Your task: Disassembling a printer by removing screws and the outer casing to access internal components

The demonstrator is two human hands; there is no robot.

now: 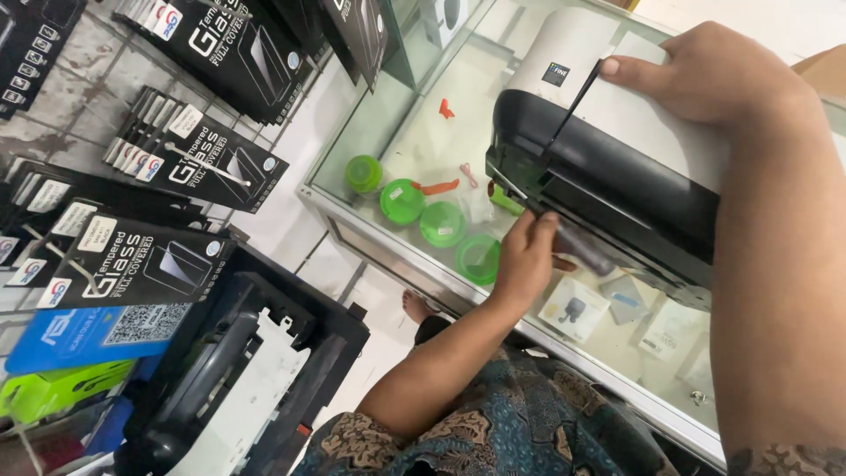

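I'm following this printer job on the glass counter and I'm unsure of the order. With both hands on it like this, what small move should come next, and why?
Probably keep the right hand pressing the white top of the printer and let the left hand ease the dark part at the front opening. That hand already grips there, and the printer sits tilted on the glass counter, so it looks likely to shift.

Glass display counter (370, 123), metal-framed, carrying a black-and-white printer (608, 150) on its top pane. Beside the printer's lower edge, four round green lids (441, 223) run in a diagonal row, seen at or beneath the glass; which cannot be told. Between the lids and the printer lies an orange strip (438, 187). Below the printer, small white packets (575, 308) show under the pane.
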